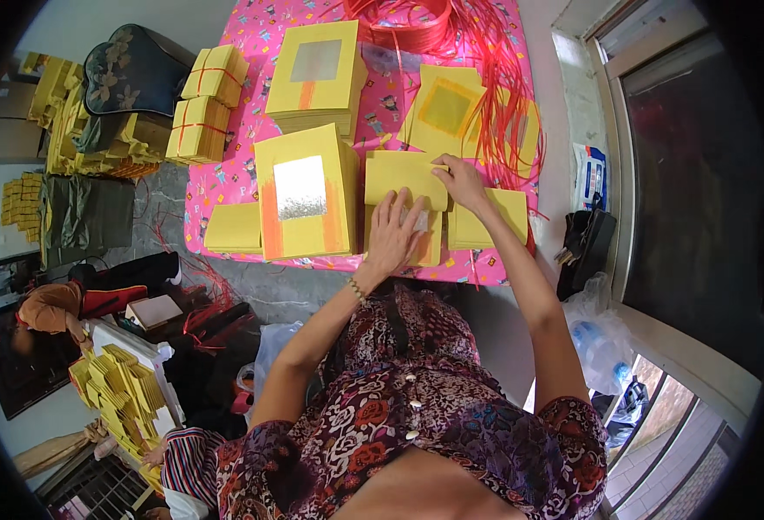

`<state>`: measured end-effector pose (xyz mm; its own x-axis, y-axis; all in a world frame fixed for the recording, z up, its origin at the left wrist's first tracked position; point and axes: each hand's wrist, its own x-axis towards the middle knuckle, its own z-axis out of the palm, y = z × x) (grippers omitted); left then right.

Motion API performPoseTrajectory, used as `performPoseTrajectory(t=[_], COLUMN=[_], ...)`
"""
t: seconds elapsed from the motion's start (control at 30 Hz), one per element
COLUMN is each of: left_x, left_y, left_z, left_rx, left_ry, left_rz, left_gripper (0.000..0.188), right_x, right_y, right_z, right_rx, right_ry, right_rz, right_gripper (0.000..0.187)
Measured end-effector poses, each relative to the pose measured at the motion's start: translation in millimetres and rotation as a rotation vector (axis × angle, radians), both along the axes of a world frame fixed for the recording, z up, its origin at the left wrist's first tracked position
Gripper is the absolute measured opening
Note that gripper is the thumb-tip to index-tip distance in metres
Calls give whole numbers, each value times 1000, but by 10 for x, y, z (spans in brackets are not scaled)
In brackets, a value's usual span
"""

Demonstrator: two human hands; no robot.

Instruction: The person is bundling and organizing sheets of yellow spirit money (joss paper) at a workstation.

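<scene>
In front of me a yellow paper sheet (399, 171) lies folded over at the table's near side, on top of a stack of yellow paper (426, 247) with a silver patch partly showing. My left hand (392, 232) rests on it, fingers spread flat across the fold's near edge. At the sheet's far right corner, my right hand (462, 182) has its thumb and fingers closed on the paper. To the left stands a tall stack of yellow paper (339, 208), topped by a silver square (300, 186) with orange bands. A lower yellow stack (503, 217) sits under my right wrist.
The table has a pink patterned cover (235, 186). Red strips (495, 95) hang over papers at the right. Tied yellow bundles (200, 130) stand at the left edge, and another large stack (313, 74) behind. People handle yellow bundles (122, 390) at lower left.
</scene>
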<state>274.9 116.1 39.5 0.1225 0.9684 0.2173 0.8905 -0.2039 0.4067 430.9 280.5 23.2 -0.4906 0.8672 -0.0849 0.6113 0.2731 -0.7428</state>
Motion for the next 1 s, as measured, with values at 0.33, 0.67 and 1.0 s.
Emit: performPoseTrajectory(t=[0.33, 0.67, 1.0], left_x=[-32, 0, -9], left_y=[269, 324, 309], left_z=[-197, -285, -328], left_rx=[-121, -94, -103], left_ry=[80, 67, 42], left_rz=[47, 34, 44], left_gripper=[72, 70, 69], right_x=[-203, -598, -663], right_y=[293, 385, 316], right_z=[-163, -319, -274], right_rx=[115, 113, 96], right_ry=[-171, -143, -168], right_rz=[14, 225, 250], right_gripper=[25, 34, 32])
